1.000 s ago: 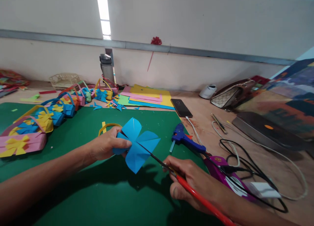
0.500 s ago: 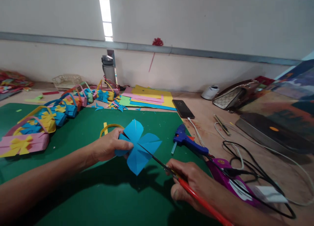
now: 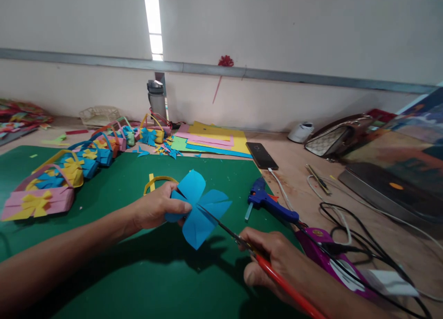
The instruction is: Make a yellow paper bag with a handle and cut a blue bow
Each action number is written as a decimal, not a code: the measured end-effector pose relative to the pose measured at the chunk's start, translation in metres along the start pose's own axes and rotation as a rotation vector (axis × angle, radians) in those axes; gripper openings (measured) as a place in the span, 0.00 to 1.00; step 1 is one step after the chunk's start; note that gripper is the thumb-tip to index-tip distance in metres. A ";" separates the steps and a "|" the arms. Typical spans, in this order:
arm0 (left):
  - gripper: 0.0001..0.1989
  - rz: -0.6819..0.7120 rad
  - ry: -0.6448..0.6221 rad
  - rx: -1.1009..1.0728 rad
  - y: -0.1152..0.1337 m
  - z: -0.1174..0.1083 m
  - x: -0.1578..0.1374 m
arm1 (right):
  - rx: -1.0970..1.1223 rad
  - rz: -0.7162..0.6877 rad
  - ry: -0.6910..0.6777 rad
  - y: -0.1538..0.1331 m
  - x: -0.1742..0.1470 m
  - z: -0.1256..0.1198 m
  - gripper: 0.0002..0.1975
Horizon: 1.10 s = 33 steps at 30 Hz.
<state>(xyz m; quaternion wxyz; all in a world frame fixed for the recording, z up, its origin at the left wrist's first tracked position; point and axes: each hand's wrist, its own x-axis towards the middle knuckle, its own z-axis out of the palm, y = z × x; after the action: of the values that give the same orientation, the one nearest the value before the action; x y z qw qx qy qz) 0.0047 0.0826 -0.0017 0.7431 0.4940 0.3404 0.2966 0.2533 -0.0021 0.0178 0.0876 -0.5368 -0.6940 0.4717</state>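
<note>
A blue paper flower (image 3: pixel 199 224) with broad pointed petals is pinched between the thumb and fingers of my left hand (image 3: pixel 162 207), held above the green mat (image 3: pixel 121 273). From the right, my right hand (image 3: pixel 273 254) grips a pair of scissors (image 3: pixel 273 273) with a red handle. Their dark blades reach into the flower near its middle, along a cut in the right petal. Just behind my left hand, a yellow paper strip loop (image 3: pixel 161 178) lies on the mat.
Several small paper baskets (image 3: pixel 44 203) line the left side. Coloured paper sheets (image 3: pixel 214 139), paper scraps (image 3: pixel 169 150) and a bottle (image 3: pixel 157 99) stand behind. At right are a blue glue gun (image 3: pixel 268 201), a phone (image 3: pixel 262 155), a purple case (image 3: pixel 332 259) and loose cables (image 3: pixel 367 231).
The whole view has shifted slightly, so everything sits a little further right. Both hands keep their hold, and the scissors stay in the flower at nearly the same spot.
</note>
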 end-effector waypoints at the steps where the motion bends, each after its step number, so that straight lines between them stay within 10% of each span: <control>1: 0.10 -0.002 0.003 0.004 0.000 0.000 0.000 | -0.001 -0.006 0.009 0.002 0.000 0.001 0.09; 33: 0.10 -0.014 -0.034 -0.019 -0.004 -0.003 0.002 | -0.089 0.012 0.022 -0.001 -0.002 -0.002 0.09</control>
<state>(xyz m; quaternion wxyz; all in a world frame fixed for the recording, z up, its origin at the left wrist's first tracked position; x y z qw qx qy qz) 0.0042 0.0842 -0.0066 0.7555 0.4894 0.3285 0.2861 0.2551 -0.0023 0.0203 0.0683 -0.5495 -0.7099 0.4351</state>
